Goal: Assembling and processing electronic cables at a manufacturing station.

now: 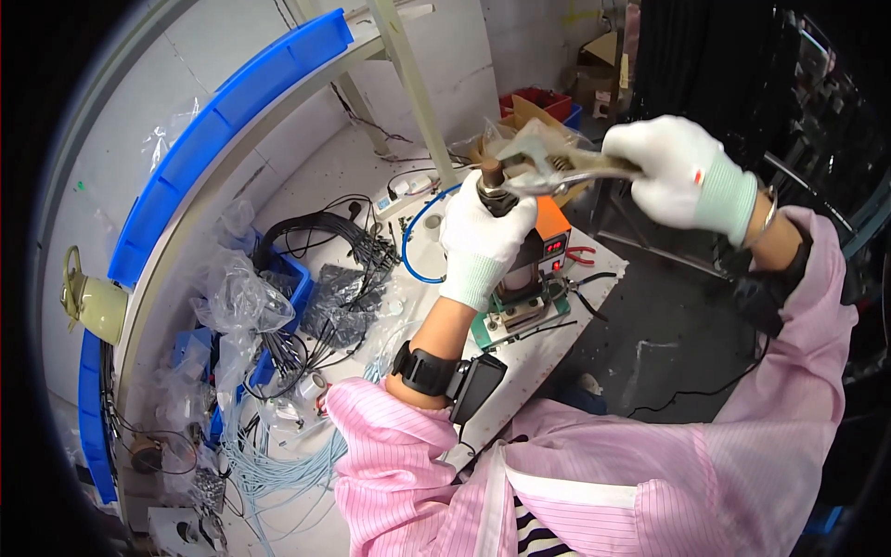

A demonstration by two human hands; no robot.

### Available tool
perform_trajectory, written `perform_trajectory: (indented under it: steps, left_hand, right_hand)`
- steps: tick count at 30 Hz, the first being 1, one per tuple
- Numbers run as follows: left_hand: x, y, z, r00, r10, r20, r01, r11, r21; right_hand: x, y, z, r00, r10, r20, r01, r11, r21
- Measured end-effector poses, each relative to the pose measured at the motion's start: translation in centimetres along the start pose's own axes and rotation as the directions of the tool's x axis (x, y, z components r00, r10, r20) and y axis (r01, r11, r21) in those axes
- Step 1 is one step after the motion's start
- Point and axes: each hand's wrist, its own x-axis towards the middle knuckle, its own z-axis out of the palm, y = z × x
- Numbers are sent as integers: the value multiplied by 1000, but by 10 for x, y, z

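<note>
My right hand (670, 172), in a white knit glove with a pale green cuff, is closed round the handle of a metal adjustable wrench (580, 171). The wrench is partly smeared by motion. Its jaws are beside a brown-tipped metal shaft (493, 174) that stands up from a small bench machine; I cannot tell whether they touch. My left hand (484, 237), gloved the same way, is wrapped round the dark upper part of the machine just below the shaft tip. Below my hands are the machine's orange housing (554, 223) with red lit displays and its metal clamp block (515, 317) on a green base.
Red-handled pliers (582, 255) lie right of the machine on the white table (580, 320). A blue hose (405, 249) curves left of it. Black cables (320, 227), plastic bags (243, 295), blue bins (302, 288) and pale blue wires (278, 464) crowd the left. A shelf post (413, 88) rises behind.
</note>
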Motion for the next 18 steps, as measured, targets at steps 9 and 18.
perform_trajectory:
  steps: [9,18]
  left_hand:
    - [-1,6,-3,998,-51,23,47,986,161]
    - [-4,6,-1,1000,27,1,-27,984,179]
  right_hand:
    - [40,26,54,979,-19,-201,182,515,838]
    - [77,-19,47,926,-356,-126,334,616,713]
